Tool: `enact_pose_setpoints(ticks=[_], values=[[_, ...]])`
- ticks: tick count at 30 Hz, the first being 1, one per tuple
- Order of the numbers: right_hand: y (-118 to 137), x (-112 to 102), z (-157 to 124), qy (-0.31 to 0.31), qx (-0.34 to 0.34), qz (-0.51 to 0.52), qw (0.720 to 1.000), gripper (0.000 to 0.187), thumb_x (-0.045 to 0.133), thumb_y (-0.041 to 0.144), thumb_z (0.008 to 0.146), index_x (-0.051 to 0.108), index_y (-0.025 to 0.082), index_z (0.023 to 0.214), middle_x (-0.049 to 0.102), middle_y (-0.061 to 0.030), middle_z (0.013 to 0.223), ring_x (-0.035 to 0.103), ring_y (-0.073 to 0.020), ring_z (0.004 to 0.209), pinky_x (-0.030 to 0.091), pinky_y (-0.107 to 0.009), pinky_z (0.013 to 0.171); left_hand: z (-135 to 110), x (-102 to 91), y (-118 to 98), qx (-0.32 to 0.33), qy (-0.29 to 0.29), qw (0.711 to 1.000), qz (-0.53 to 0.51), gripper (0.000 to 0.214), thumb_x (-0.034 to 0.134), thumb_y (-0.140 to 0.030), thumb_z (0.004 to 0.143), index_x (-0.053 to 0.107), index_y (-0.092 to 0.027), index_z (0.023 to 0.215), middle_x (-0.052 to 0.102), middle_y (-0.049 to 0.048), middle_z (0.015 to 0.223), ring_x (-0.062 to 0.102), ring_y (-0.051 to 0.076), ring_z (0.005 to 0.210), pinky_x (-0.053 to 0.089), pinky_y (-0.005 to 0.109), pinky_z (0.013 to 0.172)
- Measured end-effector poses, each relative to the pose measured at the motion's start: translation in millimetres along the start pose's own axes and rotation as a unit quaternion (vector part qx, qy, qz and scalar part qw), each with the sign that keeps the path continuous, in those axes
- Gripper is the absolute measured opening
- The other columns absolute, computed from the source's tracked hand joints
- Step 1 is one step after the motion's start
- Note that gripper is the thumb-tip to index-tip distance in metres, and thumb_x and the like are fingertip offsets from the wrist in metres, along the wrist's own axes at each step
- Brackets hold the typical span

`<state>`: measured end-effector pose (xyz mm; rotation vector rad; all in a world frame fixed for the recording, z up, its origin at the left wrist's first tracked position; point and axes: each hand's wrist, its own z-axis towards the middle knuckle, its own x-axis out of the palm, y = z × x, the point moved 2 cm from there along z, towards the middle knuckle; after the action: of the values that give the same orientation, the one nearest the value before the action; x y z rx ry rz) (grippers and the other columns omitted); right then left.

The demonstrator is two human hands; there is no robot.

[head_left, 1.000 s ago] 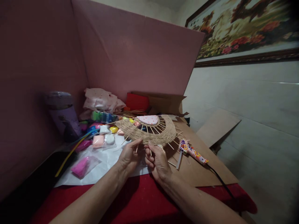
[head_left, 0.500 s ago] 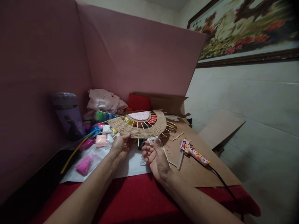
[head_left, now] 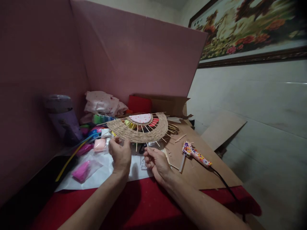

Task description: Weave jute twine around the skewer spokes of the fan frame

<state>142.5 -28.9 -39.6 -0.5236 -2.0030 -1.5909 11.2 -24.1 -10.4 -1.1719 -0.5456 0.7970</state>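
Note:
A half-round piece woven from tan twine over thin wooden sticks [head_left: 141,132], with a pink dotted centre, is held up above the table. My left hand [head_left: 121,155] is closed on its lower left rim. My right hand [head_left: 155,163] sits just below the piece, fingers curled and pinched on a thin strand or stick that I cannot make out clearly. Loose sticks [head_left: 178,138] lie on the brown cardboard [head_left: 206,175] to the right.
A flower-patterned glue gun [head_left: 195,154] with a black cord lies on the cardboard. Bags of coloured clay [head_left: 85,169], a purple bottle [head_left: 62,116] and pink cloth [head_left: 103,102] crowd the left. A pink board [head_left: 144,60] walls the back. White paper covers the red tablecloth [head_left: 144,204].
The woven piece has shifted left and risen slightly. My left hand moved from its middle to its left rim. My right hand let go of the sticks, opened briefly, then pinched shut below it.

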Motion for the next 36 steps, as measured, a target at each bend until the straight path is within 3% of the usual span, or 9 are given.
enact_pose_setpoints(ticks=[2, 3, 6, 8, 12, 19, 36], values=[[0, 0, 0, 0.002, -0.005, 0.002, 1.0, 0.021, 0.069, 0.023, 0.061, 0.056, 0.013, 0.074, 0.056, 0.0028, 0.054, 0.043, -0.0039, 0.039, 0.027, -0.014, 0.034, -3, -2.7, -8, 0.135, -0.035, 0.987, 0.076, 0.026, 0.059, -0.022, 0.07, 0.053, -0.017, 0.095, 0.053, 0.0043, 0.087, 0.049, 0.02, 0.086, 0.038, 0.039, 0.083], [0, 0, 0, 0.002, -0.009, 0.001, 1.0, 0.021, 0.069, 0.023, 0.061, 0.055, 0.014, 0.073, 0.055, 0.0034, 0.053, 0.041, -0.0035, 0.038, 0.026, -0.014, 0.034, -5, -2.9, -12, 0.202, -0.024, 0.973, 0.108, 0.023, 0.057, -0.02, 0.072, 0.054, -0.017, 0.095, 0.055, 0.0053, 0.09, 0.048, 0.021, 0.089, 0.036, 0.04, 0.086], [0, 0, 0, 0.001, -0.025, -0.01, 1.0, 0.021, 0.069, 0.026, 0.062, 0.054, 0.014, 0.071, 0.054, 0.0045, 0.052, 0.037, -0.003, 0.036, 0.024, -0.015, 0.032, -13, 1.1, -23, 0.371, 0.072, 0.909, 0.176, 0.01, 0.054, -0.017, 0.077, 0.061, -0.019, 0.085, 0.059, 0.0047, 0.088, 0.048, 0.022, 0.091, 0.034, 0.04, 0.086], [-1, 0, -1, 0.002, -0.037, -0.022, 0.999, 0.021, 0.069, 0.027, 0.062, 0.053, 0.015, 0.069, 0.053, 0.0051, 0.051, 0.036, -0.0029, 0.036, 0.024, -0.015, 0.032, -17, 5.2, -25, 0.425, 0.125, 0.867, 0.227, 0.009, 0.055, -0.02, 0.078, 0.064, -0.021, 0.076, 0.061, 0.0045, 0.084, 0.046, 0.024, 0.091, 0.033, 0.039, 0.083], [-1, 1, -2, 0.012, -0.052, -0.042, 0.998, 0.022, 0.069, 0.029, 0.063, 0.052, 0.016, 0.065, 0.051, 0.0059, 0.05, 0.036, -0.0027, 0.036, 0.023, -0.014, 0.031, -21, 11.7, -22, 0.45, 0.177, 0.819, 0.308, 0.012, 0.056, -0.023, 0.078, 0.067, -0.022, 0.072, 0.059, 0.0066, 0.079, 0.044, 0.026, 0.089, 0.032, 0.04, 0.078], [-5, 2, -1, -0.008, -0.07, -0.092, 0.993, 0.025, 0.069, 0.035, 0.065, 0.053, 0.016, 0.068, 0.048, 0.0074, 0.045, 0.036, -0.0034, 0.035, 0.02, -0.013, 0.029, -20, 15.1, -22, 0.472, 0.193, 0.775, 0.373, 0.014, 0.055, -0.028, 0.078, 0.065, -0.022, 0.07, 0.057, 0.0082, 0.08, 0.042, 0.026, 0.086, 0.03, 0.042, 0.076], [-8, 3, -1, -0.008, -0.08, -0.116, 0.99, 0.026, 0.067, 0.038, 0.065, 0.053, 0.017, 0.068, 0.048, 0.008, 0.042, 0.034, -0.0032, 0.032, 0.019, -0.013, 0.029, -15, 16.7, -21, 0.503, 0.199, 0.753, 0.374, 0.014, 0.052, -0.021, 0.079, 0.064, -0.019, 0.071, 0.06, 0.0112, 0.084, 0.043, 0.03, 0.098, 0.029, 0.045, 0.085]])
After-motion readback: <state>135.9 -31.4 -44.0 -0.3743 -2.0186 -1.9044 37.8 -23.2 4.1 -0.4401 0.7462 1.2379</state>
